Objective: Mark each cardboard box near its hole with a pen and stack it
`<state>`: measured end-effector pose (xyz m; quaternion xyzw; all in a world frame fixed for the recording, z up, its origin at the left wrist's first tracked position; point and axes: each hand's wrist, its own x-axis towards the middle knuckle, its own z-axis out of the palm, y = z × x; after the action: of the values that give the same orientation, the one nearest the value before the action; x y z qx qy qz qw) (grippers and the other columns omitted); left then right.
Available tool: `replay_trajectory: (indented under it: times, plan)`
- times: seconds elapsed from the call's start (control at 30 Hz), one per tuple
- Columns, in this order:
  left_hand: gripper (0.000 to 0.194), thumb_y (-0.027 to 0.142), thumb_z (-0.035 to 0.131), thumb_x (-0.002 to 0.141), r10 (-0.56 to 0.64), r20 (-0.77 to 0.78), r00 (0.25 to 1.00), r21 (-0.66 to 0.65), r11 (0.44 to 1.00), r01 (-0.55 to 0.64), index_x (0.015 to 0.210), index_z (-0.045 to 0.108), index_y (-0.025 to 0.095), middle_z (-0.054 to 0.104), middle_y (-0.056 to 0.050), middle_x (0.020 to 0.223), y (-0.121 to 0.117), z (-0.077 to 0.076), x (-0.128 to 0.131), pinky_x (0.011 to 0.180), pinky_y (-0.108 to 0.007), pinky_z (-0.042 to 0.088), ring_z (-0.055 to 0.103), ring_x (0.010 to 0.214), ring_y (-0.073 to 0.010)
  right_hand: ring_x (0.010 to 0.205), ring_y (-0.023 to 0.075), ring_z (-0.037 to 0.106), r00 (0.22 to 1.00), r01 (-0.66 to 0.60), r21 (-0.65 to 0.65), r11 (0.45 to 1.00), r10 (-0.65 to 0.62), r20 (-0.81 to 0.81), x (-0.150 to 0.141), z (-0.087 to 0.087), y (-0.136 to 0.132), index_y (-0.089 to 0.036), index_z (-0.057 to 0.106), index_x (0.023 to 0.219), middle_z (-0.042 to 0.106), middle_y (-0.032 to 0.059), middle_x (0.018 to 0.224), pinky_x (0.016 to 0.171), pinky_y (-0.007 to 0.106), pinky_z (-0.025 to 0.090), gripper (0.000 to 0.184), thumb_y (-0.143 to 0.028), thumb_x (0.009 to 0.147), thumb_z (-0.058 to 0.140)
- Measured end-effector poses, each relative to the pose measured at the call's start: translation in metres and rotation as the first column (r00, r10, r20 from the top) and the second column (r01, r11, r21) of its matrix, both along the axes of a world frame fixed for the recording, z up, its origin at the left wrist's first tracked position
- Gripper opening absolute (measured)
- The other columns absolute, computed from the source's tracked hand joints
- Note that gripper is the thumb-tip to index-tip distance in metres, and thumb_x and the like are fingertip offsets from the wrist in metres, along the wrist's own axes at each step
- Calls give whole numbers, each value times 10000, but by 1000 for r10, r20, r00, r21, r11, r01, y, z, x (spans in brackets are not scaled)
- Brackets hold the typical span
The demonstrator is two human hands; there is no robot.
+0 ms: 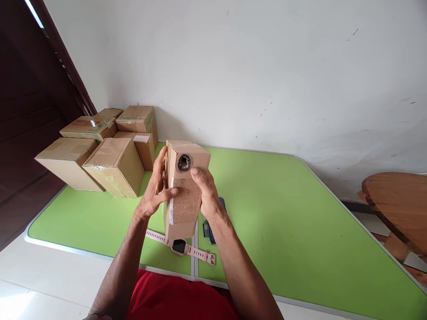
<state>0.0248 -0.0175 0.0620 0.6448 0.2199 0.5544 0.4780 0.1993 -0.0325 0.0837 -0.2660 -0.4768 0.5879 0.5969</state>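
Between my two hands I hold a cardboard box [185, 222] upright above the table's front half. A round hole ringed with black scribble shows near the top of the side facing me, above a torn brown patch. My left hand [156, 189] grips the box's left side, its thumb lying on the front face near a white label strip. On the right side, my right hand [207, 193] is wrapped round the box, thumb close to the hole. Below the box lies a pink smartwatch [179, 246] with its strap spread out. A dark phone [212, 235] is partly hidden behind my right wrist.
Several closed cardboard boxes [115, 164] stand grouped at the back left of the green table [267, 213]. A white wall [250, 80] rises behind it. A wooden round-edged top [396, 195] is at the right, and a dark door [30, 111] at the left.
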Motion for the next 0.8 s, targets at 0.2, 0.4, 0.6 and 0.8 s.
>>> replay_trajectory:
  times: [0.2, 0.4, 0.6, 0.8]
  plan:
    - [1005, 666, 791, 939, 169, -32, 985, -42, 985, -170, 1782, 341, 355, 465, -125, 1779, 0, 1, 4, 1385, -623, 361, 366, 1701, -422, 1433, 327, 682, 995, 44, 1, 999, -44, 95, -8, -2, 11, -328, 612, 1499, 721, 82, 1555, 1219, 520, 582, 723, -664, 902, 846]
    - [989, 729, 808, 903, 365, -36, 930, -193, 911, -364, 1718, 430, 315, 612, -139, 1608, -2, 5, 13, 1330, -591, 415, 557, 1545, -412, 1441, 335, 676, 997, 57, -44, 997, -55, 58, -16, -18, 7, -290, 621, 1481, 717, 94, 1561, 1226, 498, 564, 716, -638, 904, 865]
    - [944, 712, 823, 901, 486, -102, 868, -97, 864, -495, 1709, 481, 365, 609, -125, 1628, 0, 3, 20, 1342, -655, 373, 511, 1579, -429, 1316, 310, 732, 966, 216, 11, 976, -215, 147, -13, -2, 4, -281, 710, 1326, 777, 83, 1467, 1149, 467, 605, 558, -634, 918, 854]
    - [930, 696, 820, 922, 462, -117, 879, -52, 881, -470, 1728, 464, 400, 553, -103, 1707, -4, 2, 26, 1361, -676, 359, 455, 1629, -430, 1230, 314, 774, 927, 295, 49, 954, -298, 226, 2, 16, -6, -286, 700, 1399, 813, 96, 1357, 1050, 465, 657, 659, -601, 866, 923]
